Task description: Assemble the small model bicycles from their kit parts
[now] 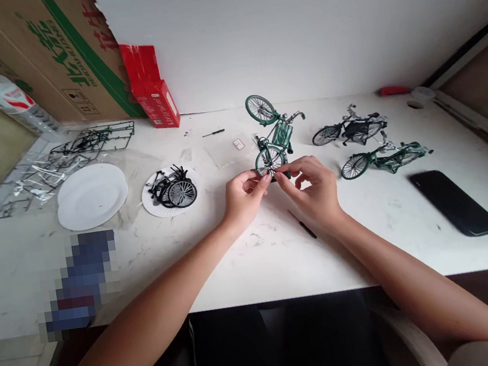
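A green model bicycle (281, 134) is tipped up on the white table, its front wheel high and its rear wheel (269, 160) low, close to me. At the lower edge of that rear wheel, the fingertips of my left hand (245, 193) are closed on it. Opposite, my right hand (311, 189) pinches at the same wheel with thumb and forefinger. Any small part between my fingertips is too small to make out. Just below my hands a thin dark screwdriver (303, 225) lies on the table.
Two finished-looking model bicycles, one black (352, 126) and one green (383, 157), stand right of my hands. A black phone-like slab (455, 203) lies nearer. Leftward are a plate of black parts (147, 205), white plates (91, 195), sprue frames (101, 136) and a red box (160, 104).
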The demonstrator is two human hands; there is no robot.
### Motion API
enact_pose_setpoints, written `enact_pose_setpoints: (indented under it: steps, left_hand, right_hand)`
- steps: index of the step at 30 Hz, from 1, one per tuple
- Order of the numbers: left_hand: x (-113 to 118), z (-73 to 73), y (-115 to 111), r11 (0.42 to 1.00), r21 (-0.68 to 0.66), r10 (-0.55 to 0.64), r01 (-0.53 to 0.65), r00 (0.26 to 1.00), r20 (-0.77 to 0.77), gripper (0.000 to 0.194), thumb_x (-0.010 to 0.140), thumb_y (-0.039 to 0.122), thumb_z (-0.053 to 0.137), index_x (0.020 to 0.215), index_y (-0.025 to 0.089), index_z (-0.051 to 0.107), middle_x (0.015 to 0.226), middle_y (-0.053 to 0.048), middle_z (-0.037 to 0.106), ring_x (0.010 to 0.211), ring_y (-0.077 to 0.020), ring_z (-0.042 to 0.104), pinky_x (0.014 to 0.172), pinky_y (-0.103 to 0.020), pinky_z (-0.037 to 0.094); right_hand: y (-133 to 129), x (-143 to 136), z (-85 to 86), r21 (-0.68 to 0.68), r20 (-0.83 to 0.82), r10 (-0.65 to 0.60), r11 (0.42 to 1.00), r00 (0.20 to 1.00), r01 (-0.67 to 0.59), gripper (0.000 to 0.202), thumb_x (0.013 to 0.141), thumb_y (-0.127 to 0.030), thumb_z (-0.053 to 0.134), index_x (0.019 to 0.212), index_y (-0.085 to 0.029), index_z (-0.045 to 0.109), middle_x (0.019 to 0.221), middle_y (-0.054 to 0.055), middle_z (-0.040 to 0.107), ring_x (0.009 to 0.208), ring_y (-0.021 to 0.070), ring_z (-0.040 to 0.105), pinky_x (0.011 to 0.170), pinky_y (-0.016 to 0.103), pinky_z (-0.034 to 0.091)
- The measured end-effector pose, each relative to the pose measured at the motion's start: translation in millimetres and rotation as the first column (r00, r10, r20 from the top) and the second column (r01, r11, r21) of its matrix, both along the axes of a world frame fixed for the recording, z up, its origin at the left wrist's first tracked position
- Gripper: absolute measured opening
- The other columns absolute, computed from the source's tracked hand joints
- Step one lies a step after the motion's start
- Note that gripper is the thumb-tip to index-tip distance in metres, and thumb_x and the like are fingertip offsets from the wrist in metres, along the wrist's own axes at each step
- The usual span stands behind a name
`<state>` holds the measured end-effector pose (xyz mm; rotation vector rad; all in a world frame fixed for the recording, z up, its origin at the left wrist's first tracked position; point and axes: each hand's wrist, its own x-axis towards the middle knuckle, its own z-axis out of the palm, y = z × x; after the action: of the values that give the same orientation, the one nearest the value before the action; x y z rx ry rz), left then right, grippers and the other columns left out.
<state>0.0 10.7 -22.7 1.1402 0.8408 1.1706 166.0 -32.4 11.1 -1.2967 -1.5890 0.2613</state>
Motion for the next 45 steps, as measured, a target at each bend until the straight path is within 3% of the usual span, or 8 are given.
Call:
enact_pose_setpoints:
  steps: [8, 15, 20, 23, 27, 33, 37, 45]
  left_hand:
    - [2, -3.7, 0, 1.0, -0.02, -0.011, 0.011, 1.0, 0.004, 0.044, 0.084, 0.051, 0.089, 0.105, 0.013, 0.078, 0.094, -0.011, 0.079, 0.078, -0.0166, 0.068, 0.073, -0.029, 0.055]
    - [1, 3.3, -3, 0.997, -0.058, 0.04, -0.04, 0.999, 0.0, 0.04, 0.086, 0.05, 0.087, 0.101, 0.014, 0.077, 0.086, -0.005, 0.075, 0.064, -0.01, 0.056, 0.061, -0.025, 0.043]
    - [-1, 8.8, -3, 0.993, -0.104, 0.052, -0.052, 0.999, 0.002, 0.042, 0.084, 0.051, 0.089, 0.101, 0.015, 0.078, 0.078, -0.002, 0.07, 0.06, -0.0089, 0.046, 0.057, -0.025, 0.032]
    - [-2, 13.4, -3, 0.989, -0.14, 0.057, -0.054, 0.998, 0.016, 0.039, 0.083, 0.049, 0.09, 0.099, 0.015, 0.078, 0.078, -0.002, 0.069, 0.061, -0.0086, 0.044, 0.057, -0.026, 0.03]
    - [-3, 18.3, -2, 0.976, -0.214, 0.062, -0.046, 0.996, 0.071, 0.033, 0.084, 0.043, 0.09, 0.095, 0.014, 0.077, 0.074, 0.0, 0.064, 0.059, -0.0073, 0.038, 0.054, -0.026, 0.026]
    - [-3, 15.8, -1, 0.981, -0.191, 0.045, -0.022, 0.992, 0.116, 0.035, 0.083, 0.046, 0.092, 0.093, 0.016, 0.078, 0.076, -0.001, 0.064, 0.059, -0.0074, 0.041, 0.053, -0.025, 0.027]
    - [-3, 13.8, -1, 0.983, -0.186, 0.019, 0.005, 0.992, 0.127, 0.041, 0.08, 0.05, 0.093, 0.095, 0.016, 0.078, 0.073, 0.0, 0.062, 0.059, -0.0078, 0.038, 0.053, -0.026, 0.025]
    - [0, 22.1, -6, 0.99, -0.134, -0.04, 0.051, 0.996, 0.084, 0.039, 0.076, 0.047, 0.094, 0.087, 0.015, 0.075, 0.074, -0.002, 0.068, 0.066, -0.0104, 0.053, 0.066, -0.026, 0.04]
  right_hand:
    - [2, 3, 2.5, -0.063, 0.014, 0.043, 0.997, 0.999, -0.042, 0.004, 0.099, -0.027, 0.071, 0.097, -0.023, 0.073, 0.094, 0.005, 0.07, 0.085, 0.0186, 0.064, 0.061, 0.03, 0.054]
    - [0, 2, 5.3, -0.13, -0.053, 0.034, 0.991, 0.998, -0.041, 0.014, 0.097, -0.036, 0.076, 0.092, -0.022, 0.075, 0.091, 0.005, 0.073, 0.075, 0.0161, 0.06, 0.056, 0.029, 0.047]
    - [0, 2, 9.0, -0.204, -0.319, 0.035, 0.973, 0.947, -0.105, 0.035, 0.099, -0.058, 0.074, 0.096, -0.023, 0.076, 0.079, 0.003, 0.069, 0.066, 0.0151, 0.058, 0.054, 0.028, 0.044]
    - [1, 4, 10.7, -0.228, -0.454, 0.004, 0.966, 0.891, -0.121, 0.054, 0.102, -0.07, 0.062, 0.077, -0.022, 0.067, 0.059, -0.001, 0.057, 0.052, 0.0128, 0.047, 0.049, 0.028, 0.036]
    - [2, 4, 12.1, -0.279, -0.386, -0.039, 0.957, 0.922, -0.077, 0.071, 0.101, -0.075, 0.06, 0.054, -0.022, 0.057, 0.048, 0.001, 0.053, 0.045, 0.0121, 0.044, 0.049, 0.031, 0.036]
    - [4, 3, 8.0, -0.36, -0.351, -0.054, 0.929, 0.935, -0.081, 0.066, 0.092, -0.081, 0.068, 0.071, -0.019, 0.072, 0.054, 0.0, 0.055, 0.048, 0.0116, 0.044, 0.048, 0.029, 0.034]
    - [7, 2, 4.8, -0.377, -0.424, -0.051, 0.918, 0.904, -0.125, 0.055, 0.085, -0.074, 0.081, 0.088, -0.019, 0.073, 0.069, 0.001, 0.063, 0.056, 0.0108, 0.045, 0.047, 0.027, 0.033]
    - [9, 2, 5.3, -0.347, -0.577, -0.043, 0.917, 0.816, -0.197, 0.048, 0.081, -0.066, 0.088, 0.083, -0.021, 0.072, 0.081, 0.001, 0.062, 0.07, 0.0135, 0.051, 0.052, 0.025, 0.046]
